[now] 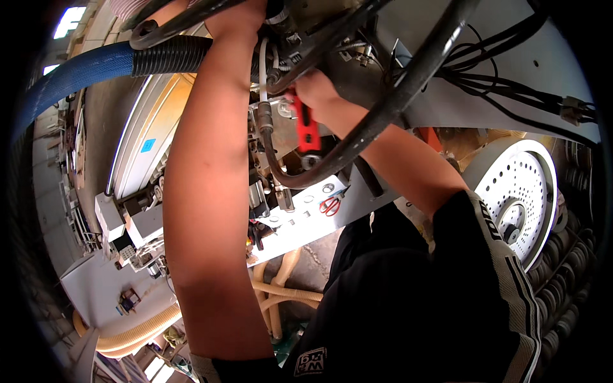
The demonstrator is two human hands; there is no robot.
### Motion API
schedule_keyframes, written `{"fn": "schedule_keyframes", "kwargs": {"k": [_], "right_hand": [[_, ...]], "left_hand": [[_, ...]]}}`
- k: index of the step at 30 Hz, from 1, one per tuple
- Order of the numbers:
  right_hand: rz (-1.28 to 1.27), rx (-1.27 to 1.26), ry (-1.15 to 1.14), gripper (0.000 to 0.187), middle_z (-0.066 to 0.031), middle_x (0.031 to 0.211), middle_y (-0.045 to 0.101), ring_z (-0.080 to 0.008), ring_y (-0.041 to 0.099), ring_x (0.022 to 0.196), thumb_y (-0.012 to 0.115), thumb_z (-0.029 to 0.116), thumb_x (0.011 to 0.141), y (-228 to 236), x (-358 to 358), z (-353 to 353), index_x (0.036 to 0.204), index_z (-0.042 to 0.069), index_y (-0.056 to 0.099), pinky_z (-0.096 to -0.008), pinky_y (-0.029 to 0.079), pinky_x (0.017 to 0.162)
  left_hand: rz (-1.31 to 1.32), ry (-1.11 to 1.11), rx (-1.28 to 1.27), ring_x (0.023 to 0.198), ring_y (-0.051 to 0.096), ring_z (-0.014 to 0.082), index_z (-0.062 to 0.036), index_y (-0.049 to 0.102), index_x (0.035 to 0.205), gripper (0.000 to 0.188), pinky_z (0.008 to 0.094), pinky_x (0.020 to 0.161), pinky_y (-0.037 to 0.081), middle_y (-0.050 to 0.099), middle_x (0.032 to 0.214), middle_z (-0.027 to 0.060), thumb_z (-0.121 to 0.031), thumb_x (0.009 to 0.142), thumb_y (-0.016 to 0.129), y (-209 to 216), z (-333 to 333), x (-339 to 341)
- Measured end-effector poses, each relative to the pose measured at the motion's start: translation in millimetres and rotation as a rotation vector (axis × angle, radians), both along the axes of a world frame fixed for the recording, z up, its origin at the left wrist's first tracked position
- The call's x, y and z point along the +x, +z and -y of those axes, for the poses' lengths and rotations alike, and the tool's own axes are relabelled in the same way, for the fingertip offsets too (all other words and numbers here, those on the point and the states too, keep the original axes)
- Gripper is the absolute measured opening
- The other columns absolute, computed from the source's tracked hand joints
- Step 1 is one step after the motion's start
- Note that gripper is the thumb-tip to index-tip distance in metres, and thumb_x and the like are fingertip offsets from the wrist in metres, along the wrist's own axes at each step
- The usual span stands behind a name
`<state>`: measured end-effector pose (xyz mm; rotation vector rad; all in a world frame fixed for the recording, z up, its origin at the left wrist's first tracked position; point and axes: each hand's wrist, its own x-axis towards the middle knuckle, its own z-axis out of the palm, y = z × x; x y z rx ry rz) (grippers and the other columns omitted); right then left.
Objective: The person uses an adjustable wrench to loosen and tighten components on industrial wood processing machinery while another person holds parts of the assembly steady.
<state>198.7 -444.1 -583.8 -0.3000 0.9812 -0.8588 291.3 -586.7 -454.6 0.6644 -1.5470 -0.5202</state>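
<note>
My right hand [315,89] is closed around the upper end of a red tool with dark slots [307,127], over the machine's inner parts. The tool's exact kind is unclear, and its upper end is blurred. Just below it is a round metal piece [311,161]. My left forearm reaches up across the machine, and my left hand [236,18] is at the top edge, near black tubes. Its fingers are out of sight. A dark curved tube [383,108] passes in front of my right forearm.
Red-handled scissors [330,205] lie on the machine's white ledge [300,223]. A thick blue hose [89,70] joins a black corrugated sleeve [171,55] at left. On the right stand a white perforated wheel [504,191] and hanging black cables [504,105]. Beige ducts [287,293] run below.
</note>
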Motion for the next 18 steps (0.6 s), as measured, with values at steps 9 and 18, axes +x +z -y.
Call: {"fn": "schedule_keyframes", "kwargs": {"k": [9,18], "right_hand": [[-0.640,-0.365,0.655,0.050,-0.0021,0.074,0.056,-0.0147,0.059,0.059,0.051,0.053,0.103,0.2,-116.8,52.1,0.095,0.004,0.060,-0.0342,0.053,0.054],[-0.795,-0.540,0.982,0.047,0.0001,0.062,0.050,-0.0136,0.051,0.049,0.049,0.050,0.104,42.8,-129.4,111.0,0.085,0.007,0.056,-0.0352,0.046,0.046]], "left_hand": [[0.091,0.070,-0.008,0.111,0.061,0.0212,-0.0106,0.052,0.135,0.062,0.0327,0.097,0.052,0.060,0.121,0.0070,0.001,0.080,0.080,7.1,-15.3,-13.7],[0.105,0.059,-0.045,0.108,0.061,0.0213,-0.0110,0.051,0.134,0.053,0.0313,0.092,0.052,0.059,0.116,0.0071,-0.004,0.087,0.075,-0.4,-6.1,-1.8]]}}
